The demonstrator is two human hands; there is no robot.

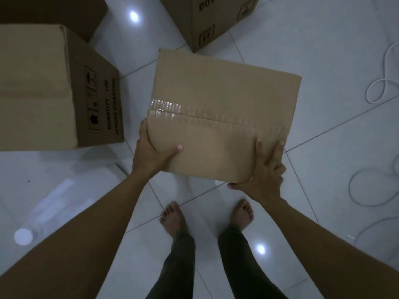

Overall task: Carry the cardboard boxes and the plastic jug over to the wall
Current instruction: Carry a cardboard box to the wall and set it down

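A taped cardboard box [222, 104] is held up in front of me above the white tiled floor. My left hand [151, 152] grips its near left corner, thumb on top and fingers under the side. My right hand [263, 175] holds the near right corner, fingers spread flat on the top and the thumb under the near edge. A larger printed cardboard box [54, 89] stands on the floor at the left. Another printed box [207, 20] stands at the top centre. No plastic jug is in view.
A dark brown box or piece of furniture [54, 11] sits at the top left behind the large box. White cables [380, 87] loop over the tiles at the right. My bare feet [174, 216] stand below the held box.
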